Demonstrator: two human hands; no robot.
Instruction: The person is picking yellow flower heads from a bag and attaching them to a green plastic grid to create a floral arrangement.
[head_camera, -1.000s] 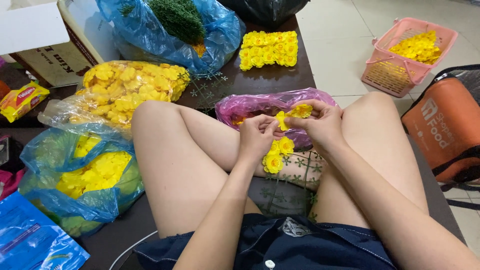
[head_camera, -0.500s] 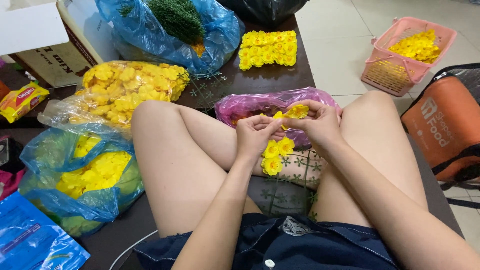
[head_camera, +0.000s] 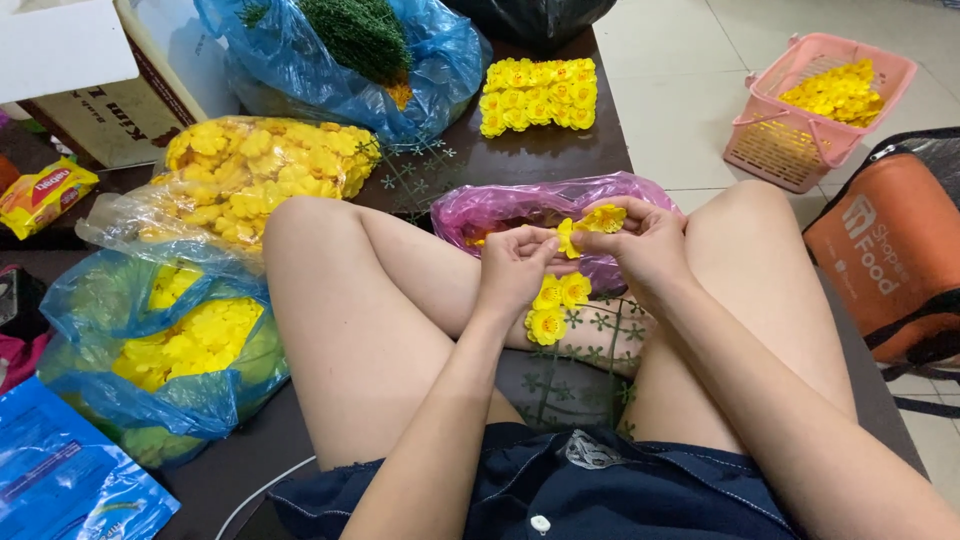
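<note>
A yellow artificial flower (head_camera: 598, 222) is pinched by both hands, left hand (head_camera: 515, 268) and right hand (head_camera: 645, 245), over a pink plastic bag (head_camera: 540, 205); yellow blossoms are held in a pink basket (head_camera: 775, 150).

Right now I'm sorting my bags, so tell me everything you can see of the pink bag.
The pink bag is thin, crinkled, translucent plastic, lying open on the dark table between the knees. Yellow shows inside. The left hand and right hand, holding yellow flowers, cover its front edge.
</note>
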